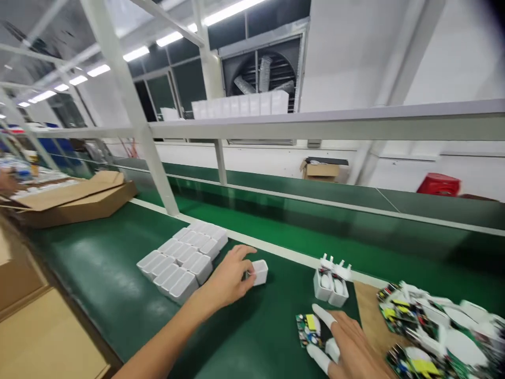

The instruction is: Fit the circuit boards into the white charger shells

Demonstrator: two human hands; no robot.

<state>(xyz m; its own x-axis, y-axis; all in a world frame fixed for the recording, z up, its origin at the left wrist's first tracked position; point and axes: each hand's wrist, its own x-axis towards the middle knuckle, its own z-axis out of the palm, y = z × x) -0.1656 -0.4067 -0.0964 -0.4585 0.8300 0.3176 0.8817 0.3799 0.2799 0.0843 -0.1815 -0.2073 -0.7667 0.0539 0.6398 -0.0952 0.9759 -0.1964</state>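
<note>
My left hand (236, 273) is closed on a small white open-topped plastic case (260, 272), just right of a block of several similar white cases (179, 263) on the green bench. White finger cots cover fingertips of my right hand (335, 342), which grips a circuit board (307, 329) with a yellow part and a white piece. Beyond this hand stand two white cases (330, 289) with boards and white prong parts sticking out of their tops. A pile of circuit boards with white parts (437, 331) lies to its right, on brown cardboard (366, 305).
A pale metal upright (134, 110) and shelf (335, 123) stand over the bench. White boxes (240, 105) line the shelf. Cardboard cartons (79, 202) are at the left, with another person's blurred hand (7, 181) beyond. A red stool (438, 184) stands by the wall.
</note>
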